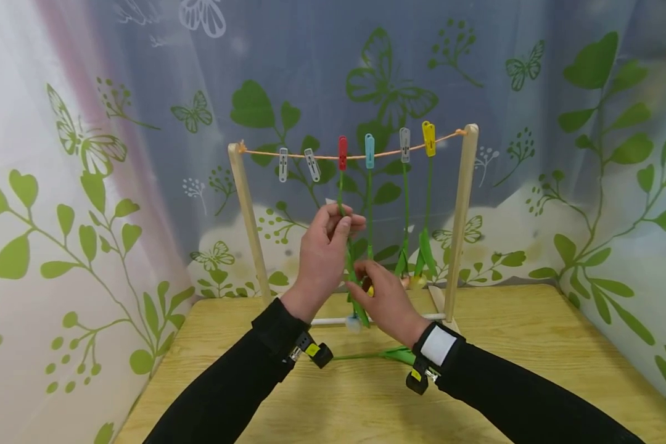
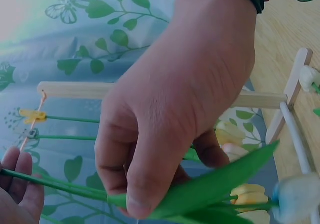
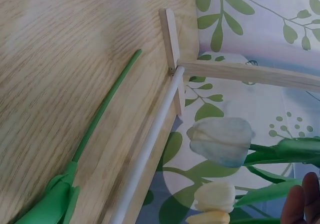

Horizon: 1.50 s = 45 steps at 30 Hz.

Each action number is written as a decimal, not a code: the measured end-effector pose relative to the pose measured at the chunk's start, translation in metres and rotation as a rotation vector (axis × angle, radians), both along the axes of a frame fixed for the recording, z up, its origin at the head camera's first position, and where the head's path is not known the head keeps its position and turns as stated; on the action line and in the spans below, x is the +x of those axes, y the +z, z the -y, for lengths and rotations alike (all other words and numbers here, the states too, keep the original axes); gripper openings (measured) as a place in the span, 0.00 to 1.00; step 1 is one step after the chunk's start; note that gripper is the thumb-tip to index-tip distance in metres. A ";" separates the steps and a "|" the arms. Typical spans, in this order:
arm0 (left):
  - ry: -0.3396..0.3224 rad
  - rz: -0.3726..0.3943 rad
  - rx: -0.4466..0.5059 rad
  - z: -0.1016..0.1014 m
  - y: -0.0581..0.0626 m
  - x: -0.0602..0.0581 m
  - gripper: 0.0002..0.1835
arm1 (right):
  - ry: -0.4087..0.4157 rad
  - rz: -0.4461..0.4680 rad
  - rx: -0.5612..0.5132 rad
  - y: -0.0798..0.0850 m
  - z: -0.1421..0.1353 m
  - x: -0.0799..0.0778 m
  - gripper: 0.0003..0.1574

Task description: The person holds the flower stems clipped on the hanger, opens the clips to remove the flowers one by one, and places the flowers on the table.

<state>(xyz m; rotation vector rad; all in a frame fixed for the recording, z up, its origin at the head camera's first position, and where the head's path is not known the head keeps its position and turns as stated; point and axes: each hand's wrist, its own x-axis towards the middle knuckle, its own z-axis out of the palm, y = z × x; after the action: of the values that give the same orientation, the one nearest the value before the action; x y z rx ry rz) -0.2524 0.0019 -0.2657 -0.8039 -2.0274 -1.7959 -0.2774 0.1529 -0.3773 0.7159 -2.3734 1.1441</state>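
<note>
An artificial tulip (image 2: 300, 196) with a white-blue bloom hangs head down on its green stem from the red clothespin (image 1: 342, 153). My left hand (image 1: 324, 246) holds its stem just below that clothespin, thumb and fingers about the stem. Lower down, my right hand (image 2: 170, 94) pinches the same tulip where the leaves (image 2: 225, 184) meet the stem. The white-blue bloom (image 3: 220, 141) dangles below both hands, near the white rod. Beside it, more tulips hang from the blue clothespin (image 1: 369, 151), a grey clothespin (image 1: 404, 145) and the yellow clothespin (image 1: 428, 139).
An orange cord (image 1: 388, 153) runs between two wooden posts (image 1: 460, 222) of a frame. Two grey clothespins (image 1: 283, 164) hold only the cord at left. A white rod (image 3: 150, 146) joins the posts low down. Another tulip (image 3: 102, 109) lies on the wooden table (image 1: 227, 370) in front.
</note>
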 end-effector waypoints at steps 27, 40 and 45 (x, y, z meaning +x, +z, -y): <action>-0.017 0.031 0.060 0.027 -0.037 -0.033 0.16 | -0.119 -0.103 0.108 0.002 -0.036 0.001 0.13; -0.025 0.225 0.115 0.050 -0.049 -0.037 0.15 | -0.144 -0.209 0.240 0.005 -0.056 0.004 0.13; -0.051 0.270 0.106 0.056 -0.054 -0.038 0.18 | -0.164 -0.238 0.267 0.004 -0.060 0.002 0.13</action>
<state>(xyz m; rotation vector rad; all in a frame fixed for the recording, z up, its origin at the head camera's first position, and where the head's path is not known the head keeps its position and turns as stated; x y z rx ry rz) -0.2902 -0.0539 -0.3199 -0.6148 -2.0650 -2.1202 -0.2750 0.2132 -0.3730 0.6847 -2.3507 0.6433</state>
